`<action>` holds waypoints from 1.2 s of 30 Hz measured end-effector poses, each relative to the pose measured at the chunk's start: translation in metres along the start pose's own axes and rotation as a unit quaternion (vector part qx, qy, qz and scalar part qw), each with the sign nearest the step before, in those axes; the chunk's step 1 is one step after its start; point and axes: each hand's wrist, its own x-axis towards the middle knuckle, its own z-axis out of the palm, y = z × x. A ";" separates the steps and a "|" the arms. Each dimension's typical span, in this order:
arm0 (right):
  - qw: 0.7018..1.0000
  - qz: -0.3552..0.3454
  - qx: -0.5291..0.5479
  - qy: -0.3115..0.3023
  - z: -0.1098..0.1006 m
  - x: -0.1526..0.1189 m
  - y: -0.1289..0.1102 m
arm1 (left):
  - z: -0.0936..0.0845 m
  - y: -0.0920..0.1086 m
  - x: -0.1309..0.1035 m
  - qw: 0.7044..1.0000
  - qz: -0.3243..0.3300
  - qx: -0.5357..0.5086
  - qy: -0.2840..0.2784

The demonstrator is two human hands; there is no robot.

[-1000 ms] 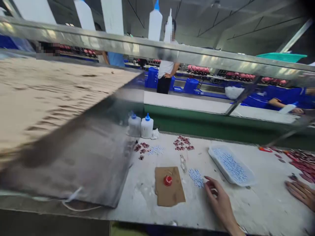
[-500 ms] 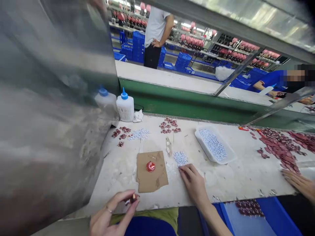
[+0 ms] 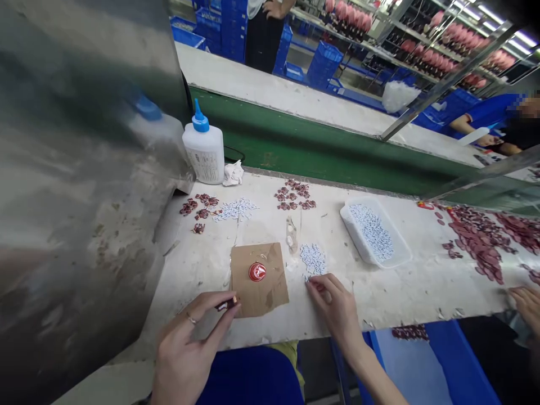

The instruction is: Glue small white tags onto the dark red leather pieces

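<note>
My left hand [image 3: 189, 332] pinches a small dark brown figure piece [image 3: 226, 304] between thumb and forefinger, just off the lower left corner of a cardboard square [image 3: 270, 295]. On that cardboard sits a round red cap-like dish [image 3: 257, 271] with a white pattern. My right hand [image 3: 335, 304] rests at the near edge of a small heap of tiny white-and-blue pieces [image 3: 313, 259]. Its thumb and forefinger are closed together, and one such tiny piece shows at the fingertips. Brown figure pieces [image 3: 295, 194] lie in a group farther back.
A white bottle with a blue cap [image 3: 205, 149] stands by the metal wall [image 3: 84, 169] at left. A plastic tub [image 3: 399, 256] of tiny pieces is right of centre. Reddish flat pieces [image 3: 476, 242] cover the far right. Another person's hand [image 3: 525, 304] is at the right edge.
My view has tipped downward, and the background has shifted up. My left hand with the brown figure piece has come nearer the cardboard. My right hand stays by the small heap.
</note>
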 end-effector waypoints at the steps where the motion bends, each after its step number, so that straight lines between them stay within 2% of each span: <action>1: 1.000 -0.005 -0.001 -0.007 -0.001 -0.001 0.000 | 0.000 -0.001 0.000 1.000 0.000 -0.001 -0.004; 4: 0.999 -0.004 0.016 -0.031 -0.008 -0.004 0.002 | -0.001 -0.005 0.002 1.000 0.006 -0.002 -0.016; 10: 0.998 0.046 0.032 -0.018 -0.009 -0.001 0.000 | -0.003 -0.009 0.005 0.999 0.012 0.008 -0.032; 15: 0.998 0.031 0.029 -0.037 -0.009 0.006 -0.005 | 0.000 -0.008 0.003 1.000 0.008 0.005 -0.030; 18: 0.996 0.033 0.061 -0.050 -0.008 0.013 -0.015 | 0.001 -0.007 0.002 0.999 0.012 -0.001 -0.037; 22: 0.985 0.043 0.146 -0.082 0.001 0.030 -0.039 | 0.002 -0.004 0.004 0.999 0.002 -0.011 -0.044; 25: 0.981 0.016 0.168 -0.099 0.008 0.045 -0.059 | 0.001 -0.002 0.005 0.999 0.000 -0.014 -0.041; 28: 0.982 -0.032 0.145 -0.119 0.012 0.055 -0.071 | 0.001 -0.003 0.004 0.999 -0.009 -0.019 -0.036; 32: 0.983 -0.082 0.116 -0.116 0.016 0.060 -0.076 | 0.000 -0.008 0.001 0.998 -0.040 -0.032 -0.042; 36: 0.982 -0.088 0.115 -0.118 0.020 0.061 -0.076 | 0.000 -0.010 0.001 0.998 -0.038 -0.037 -0.041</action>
